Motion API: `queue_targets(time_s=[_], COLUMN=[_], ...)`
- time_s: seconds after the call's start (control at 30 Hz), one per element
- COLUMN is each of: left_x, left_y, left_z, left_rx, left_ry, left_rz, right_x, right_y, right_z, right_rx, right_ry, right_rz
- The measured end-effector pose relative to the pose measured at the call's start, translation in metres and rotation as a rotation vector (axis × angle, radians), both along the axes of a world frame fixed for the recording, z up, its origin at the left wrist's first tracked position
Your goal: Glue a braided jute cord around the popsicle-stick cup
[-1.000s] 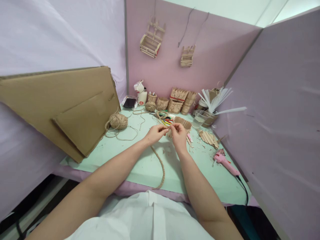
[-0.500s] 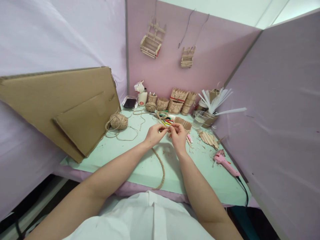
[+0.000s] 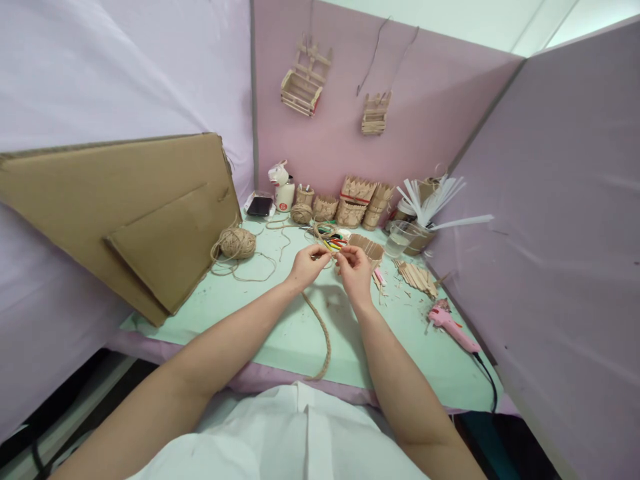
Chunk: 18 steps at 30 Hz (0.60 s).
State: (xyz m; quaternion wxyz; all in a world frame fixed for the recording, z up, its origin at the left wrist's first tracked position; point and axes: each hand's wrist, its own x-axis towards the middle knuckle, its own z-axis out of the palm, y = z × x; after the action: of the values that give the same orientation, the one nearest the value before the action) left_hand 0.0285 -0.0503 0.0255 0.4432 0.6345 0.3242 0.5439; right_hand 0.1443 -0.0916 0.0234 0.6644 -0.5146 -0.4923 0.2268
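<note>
Two hands meet over the middle of the bench (image 3: 250, 313), and we find little altered from half a second ago: the left hand (image 3: 306, 265) has drawn slightly away from the right hand (image 3: 354, 269), opening a small gap where they had been knuckle to knuckle. We judge this a minor regrip, the work on the cord carrying on rather than ending.

Left fingers are pinched together on the upper end of the braided jute rope (image 3: 323, 333). Right fingers are curled shut close by, apparently on the same end or a strand of it; we cannot tell which. From the hands the rope trails toward the near edge of the bench and over it.

Surroundings, as found:
- stick-built holder (image 3: 367, 247) and coloured pens (image 3: 336, 243), just beyond the hands, touching or nearly so;
- ball of twine (image 3: 237, 242), left of the hands, with loose loops spread around it;
- cardboard sheets (image 3: 150, 213), leaning at far left;
- loose wooden sticks (image 3: 417, 275) and pink glue gun (image 3: 450, 325), to the right;
- clear cup (image 3: 403, 236), far right.

Obstruction: the holder and pens crowd the far side of the working spot; the twine loops lie near the left forearm.
</note>
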Motion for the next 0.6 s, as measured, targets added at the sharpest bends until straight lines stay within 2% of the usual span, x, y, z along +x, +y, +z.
queue_targets(time_s=[0.23,0.43,0.53,0.6], left_x=[0.0005,-0.0032,-0.0049,-0.0048], left_y=[0.0015,-0.0041,-0.0049,-0.0035], left_z=[0.0027,0.009,0.01,0.0083], left_rx=[-0.225,-0.432,-0.472,-0.449], left_ry=[-0.151,-0.177,-0.182,-0.166], left_rz=[-0.109,-0.303,-0.364,-0.349], right_x=[-0.0015,-0.0014,-0.0008,-0.0002], right_y=[-0.0008,0.0006,0.0004,0.0004], right_z=[0.0011,0.0007,0.0008,0.0004], right_rx=[-0.015,0.004,0.011,0.0], right_ry=[0.052,0.077,0.064,0.03], right_rz=[0.033,0.058,0.06,0.049])
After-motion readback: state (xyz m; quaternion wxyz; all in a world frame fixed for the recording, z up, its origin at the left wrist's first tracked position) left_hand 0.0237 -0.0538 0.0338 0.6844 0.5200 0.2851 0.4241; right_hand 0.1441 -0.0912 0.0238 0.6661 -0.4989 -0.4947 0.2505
